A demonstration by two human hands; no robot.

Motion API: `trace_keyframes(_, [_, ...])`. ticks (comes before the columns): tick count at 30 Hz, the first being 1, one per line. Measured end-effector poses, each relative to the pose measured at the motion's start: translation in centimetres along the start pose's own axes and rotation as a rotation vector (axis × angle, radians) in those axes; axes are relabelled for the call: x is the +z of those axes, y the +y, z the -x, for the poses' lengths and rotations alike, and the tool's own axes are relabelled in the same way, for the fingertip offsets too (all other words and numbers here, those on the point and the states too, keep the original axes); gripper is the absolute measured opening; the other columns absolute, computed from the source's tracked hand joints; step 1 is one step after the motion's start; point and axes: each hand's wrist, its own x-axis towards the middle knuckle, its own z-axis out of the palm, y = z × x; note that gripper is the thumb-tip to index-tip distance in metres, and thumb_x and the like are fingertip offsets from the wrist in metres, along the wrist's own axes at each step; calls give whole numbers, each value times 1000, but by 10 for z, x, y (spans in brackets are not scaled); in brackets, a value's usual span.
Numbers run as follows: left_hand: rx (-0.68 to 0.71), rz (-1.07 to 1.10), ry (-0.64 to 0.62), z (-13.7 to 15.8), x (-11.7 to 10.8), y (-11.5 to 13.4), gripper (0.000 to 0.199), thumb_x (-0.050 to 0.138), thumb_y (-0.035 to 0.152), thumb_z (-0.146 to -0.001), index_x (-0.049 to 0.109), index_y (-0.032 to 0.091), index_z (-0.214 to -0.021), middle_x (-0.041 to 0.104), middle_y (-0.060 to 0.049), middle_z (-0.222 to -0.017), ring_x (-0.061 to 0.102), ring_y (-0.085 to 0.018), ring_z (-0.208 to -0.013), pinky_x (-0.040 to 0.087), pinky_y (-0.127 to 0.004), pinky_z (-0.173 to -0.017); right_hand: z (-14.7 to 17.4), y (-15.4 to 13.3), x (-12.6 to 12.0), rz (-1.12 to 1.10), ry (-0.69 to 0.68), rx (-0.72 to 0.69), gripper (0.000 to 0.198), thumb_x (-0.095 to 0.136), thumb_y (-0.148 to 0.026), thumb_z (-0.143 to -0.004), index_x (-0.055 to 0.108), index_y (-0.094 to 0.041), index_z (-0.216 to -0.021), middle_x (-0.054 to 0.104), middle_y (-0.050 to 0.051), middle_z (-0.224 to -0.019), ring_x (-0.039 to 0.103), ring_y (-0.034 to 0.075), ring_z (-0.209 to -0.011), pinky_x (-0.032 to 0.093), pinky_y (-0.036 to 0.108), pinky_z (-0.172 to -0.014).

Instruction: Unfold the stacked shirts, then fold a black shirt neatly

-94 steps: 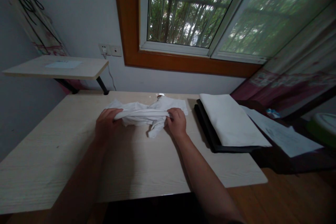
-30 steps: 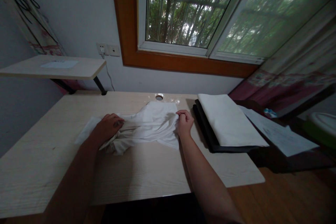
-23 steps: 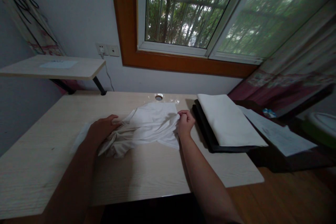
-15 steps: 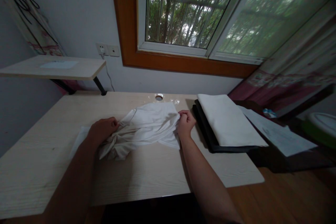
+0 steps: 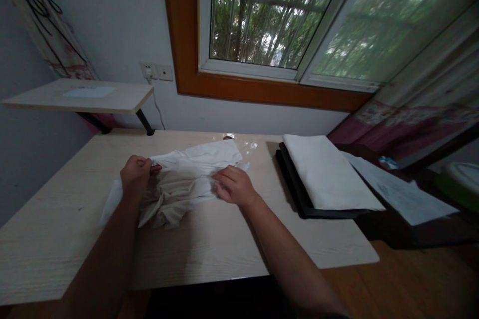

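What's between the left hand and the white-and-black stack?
In the head view, going from the left hand to the stack: the rumpled white cloth, then the right hand, then a strip of tabletop.

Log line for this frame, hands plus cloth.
left hand: pinching white cloth | right hand: at cloth's right part, grip unclear | cloth: rumpled on table | stack: right of cloth

The soft white cloth (image 5: 204, 155) lies on the table (image 5: 220, 246), all wrinkled and bunched up, with long folds running across it. Its near left part looks darker, a bit brownish.
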Motion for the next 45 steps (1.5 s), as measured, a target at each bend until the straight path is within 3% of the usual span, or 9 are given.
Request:
trace_keyframes(5, [-58,468,45,-4,6,-1,18,60,24,-82,46,21,-93,68,0,-67,74,-20,-61,63,-33,-60,-6,-5,20,-31,-268,-53,30,64,-44,-96,67,-23,-116,67,10,-109,60,24,-100,49,38,-86])
trace_keyframes(11, [-43,597,157,-9,7,-4,17,60,18,-83,46,20,-93,67,0,-63,74,-20,-60,64,-32,-59,-4,1,17,121,-327,51,8,62,-24,-95,69,-20,-96,63,9,-105,55,22,-98,44,36,-84])
trace_keyframes(17, [-81,578,134,-11,8,-5,17,60,20,-83,46,19,-92,69,-2,-66,73,-20,-61,63,-31,-59,5,15,6,107,-244,169,8,62,-19,-93,69,-20,-90,65,8,-102,56,22,-97,44,35,-85])
trace_keyframes(24, [-54,550,25,-12,12,-10,20,57,23,-87,41,21,-99,70,-1,-72,74,-17,-63,63,-34,-64,-1,-3,27,-42,-286,21,25,66,-40,-96,69,-25,-116,67,9,-110,59,23,-101,48,37,-87])
trace_keyframes(30, [72,296,-56,-9,13,-17,49,60,26,-83,42,22,-128,69,-12,-120,74,-16,-75,63,-35,-74,-2,-2,32,-12,-285,76,15,56,-24,-101,70,-23,-107,67,9,-106,59,22,-101,48,35,-88])
trace_keyframes(33, [244,3,-124,-9,13,-21,74,61,18,-75,40,23,-146,48,-17,-151,74,-18,-88,60,-37,-86,3,7,26,-122,-193,205,19,49,-20,-102,66,-20,-111,67,10,-107,61,21,-100,50,33,-89])
trace_keyframes(36, [462,-210,-308,-10,11,-24,72,54,10,-71,53,21,-142,38,-14,-158,65,-24,-117,51,-40,-103,8,18,20,-225,-11,421,23,43,-20,-101,64,-19,-110,68,9,-102,64,21,-97,50,32,-87])
trace_keyframes(40, [706,-453,-465,-8,9,-25,54,50,11,-76,68,25,-125,58,-9,-140,52,-27,-132,35,-47,-116,14,31,10,-257,313,659,23,40,-20,-98,62,-20,-106,69,7,-102,63,21,-98,48,33,-92])
trace_keyframes(45, [663,-542,-444,-4,3,-23,25,52,24,-82,68,22,-102,62,-7,-109,59,-23,-108,44,-38,-103,22,46,0,-316,764,884,17,47,-30,-92,55,-20,-103,63,3,-97,59,18,-92,46,31,-87])
